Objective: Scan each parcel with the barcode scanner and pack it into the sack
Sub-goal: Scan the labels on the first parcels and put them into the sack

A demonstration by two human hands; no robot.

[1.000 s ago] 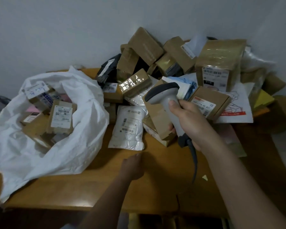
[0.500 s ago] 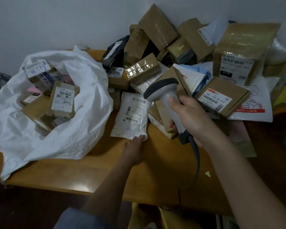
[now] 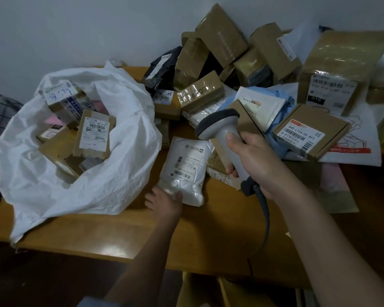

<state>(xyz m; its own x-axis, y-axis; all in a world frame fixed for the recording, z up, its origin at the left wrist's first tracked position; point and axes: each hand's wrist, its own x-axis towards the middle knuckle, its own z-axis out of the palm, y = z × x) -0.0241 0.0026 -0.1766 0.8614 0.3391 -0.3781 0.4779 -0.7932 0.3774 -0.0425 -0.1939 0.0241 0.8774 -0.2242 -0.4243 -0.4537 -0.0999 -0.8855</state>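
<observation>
On the orange-brown wooden table (image 3: 124, 235), the heap of brown cardboard boxes and plastic mailers (image 3: 248, 69) leans against the wall at the far right, likely dumped there as the unscanned stock. To its left the big white woven plastic sack (image 3: 111, 165) lies slumped with its mouth rolled open towards the person, so parcels can be dropped straight in; it already holds several labelled cardboard boxes (image 3: 93, 134). Between sack and heap lies a soft white plastic mailer pouch (image 3: 184, 169), label up, probably next to be scanned. The left hand (image 3: 164, 201) grasps its near edge. The right hand (image 3: 253, 160) clenches the grey handheld barcode scanner (image 3: 222, 131), whose head tips down towards the pouch.
</observation>
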